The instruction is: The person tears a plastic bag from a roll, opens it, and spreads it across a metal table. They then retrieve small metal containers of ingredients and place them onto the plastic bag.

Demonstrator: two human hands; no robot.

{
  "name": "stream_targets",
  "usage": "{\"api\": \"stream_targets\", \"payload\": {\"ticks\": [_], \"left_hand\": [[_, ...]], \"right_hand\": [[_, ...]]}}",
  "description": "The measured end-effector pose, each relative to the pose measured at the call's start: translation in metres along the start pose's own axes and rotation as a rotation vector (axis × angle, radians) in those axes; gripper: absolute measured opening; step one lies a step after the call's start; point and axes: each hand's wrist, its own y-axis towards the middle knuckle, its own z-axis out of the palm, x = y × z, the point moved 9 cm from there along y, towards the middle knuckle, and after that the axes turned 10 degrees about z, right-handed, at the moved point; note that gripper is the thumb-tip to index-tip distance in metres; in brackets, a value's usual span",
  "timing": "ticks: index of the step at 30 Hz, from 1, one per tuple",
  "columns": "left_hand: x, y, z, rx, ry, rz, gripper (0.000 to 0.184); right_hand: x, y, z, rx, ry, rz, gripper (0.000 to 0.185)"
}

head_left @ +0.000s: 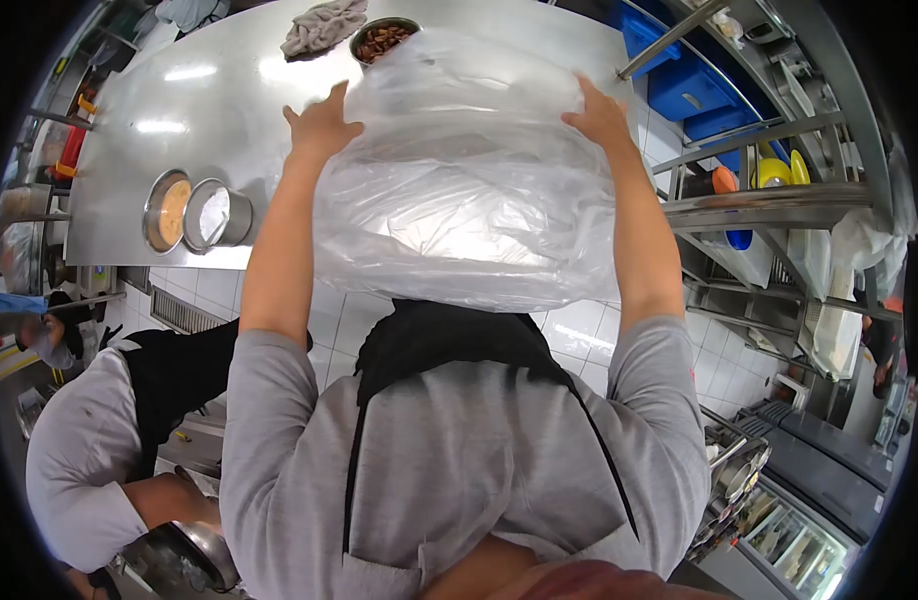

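A large sheet or bag of clear plastic (459,200) lies wrinkled across the steel table in front of me, its near part hanging past the front edge. My left hand (324,122) is at the plastic's left side, fingers spread and thumb reaching its edge. On the opposite side, my right hand (599,112) rests by the right edge with thumb and fingers apart. Neither hand shows a closed grip. Behind the plastic stands a metal bowl (357,50) of brown pieces, partly covered by it. A crumpled grey cloth (324,27) lies beside that bowl.
On the steel table (109,190), a metal bowl of orange mixture (174,212) touches a metal container of white contents (217,215). Blue bins (689,90) and a metal rack (779,205) stand at right. A co-worker (89,440) bends over a metal pot (207,550) at lower left.
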Motion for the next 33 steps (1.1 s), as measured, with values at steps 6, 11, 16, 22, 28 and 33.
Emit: {"api": "stream_targets", "payload": {"ticks": [6, 11, 16, 22, 28, 33], "left_hand": [[-0.022, -0.07, -0.075, -0.558, -0.303, 0.5, 0.03], [0.064, -0.044, 0.037, 0.194, -0.343, 0.059, 0.027], [0.041, -0.022, 0.0, -0.22, 0.071, 0.001, 0.033], [-0.059, -0.046, -0.005, 0.146, -0.005, 0.315, 0.069], [0.004, -0.029, 0.058, 0.491, 0.04, -0.026, 0.093], [-0.022, -0.02, 0.044, -0.042, -0.179, 0.333, 0.084]], "right_hand": [[-0.001, -0.075, -0.048, -0.136, 0.833, -0.436, 0.024], [-0.046, -0.027, 0.043, 0.451, 0.373, 0.116, 0.042], [0.0, -0.026, -0.028, -0.524, 0.29, -0.208, 0.037], [0.082, -0.106, -0.015, -0.091, 0.257, -0.525, 0.04], [0.026, -0.022, 0.053, -0.316, -0.175, -0.186, 0.052], [0.08, -0.048, 0.018, -0.154, 0.131, -0.376, 0.036]]}}
